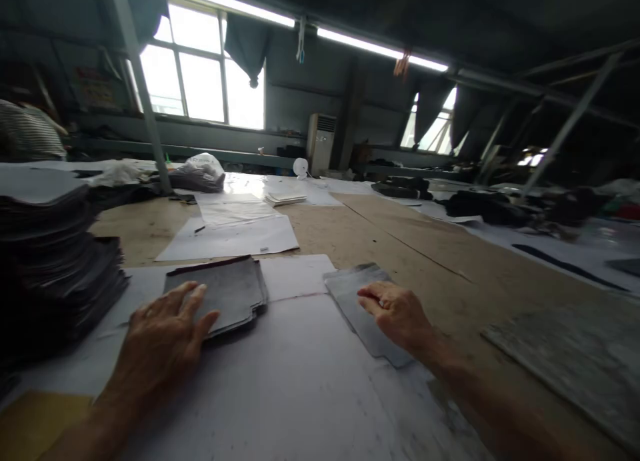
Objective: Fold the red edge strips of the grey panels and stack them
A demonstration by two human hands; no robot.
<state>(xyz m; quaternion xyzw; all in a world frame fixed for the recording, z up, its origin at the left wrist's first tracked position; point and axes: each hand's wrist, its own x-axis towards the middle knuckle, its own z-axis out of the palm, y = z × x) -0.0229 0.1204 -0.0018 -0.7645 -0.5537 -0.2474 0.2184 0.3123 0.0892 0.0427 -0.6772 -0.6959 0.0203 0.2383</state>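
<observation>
A small stack of grey cut fabric pieces (225,291), notched at its near right corner, lies on white paper (295,354). My left hand (167,321) rests on the stack's near left part with its fingers stretched out and the thumb apart. To the right, a thinner grey fabric piece (350,301) lies partly on the paper. Over its right side is my right hand (397,311), thumb and fingers drawn together in a pinch. A small pale spot shows between those fingers; I cannot tell what it is.
A tall pile of dark fabric pieces (45,261) stands at the left. Beyond are paper sheets (235,231), a plastic-wrapped bundle (200,173) and a metal post (143,81). A grey slab (575,361) lies at the right. Someone in a striped top (30,131) is far left.
</observation>
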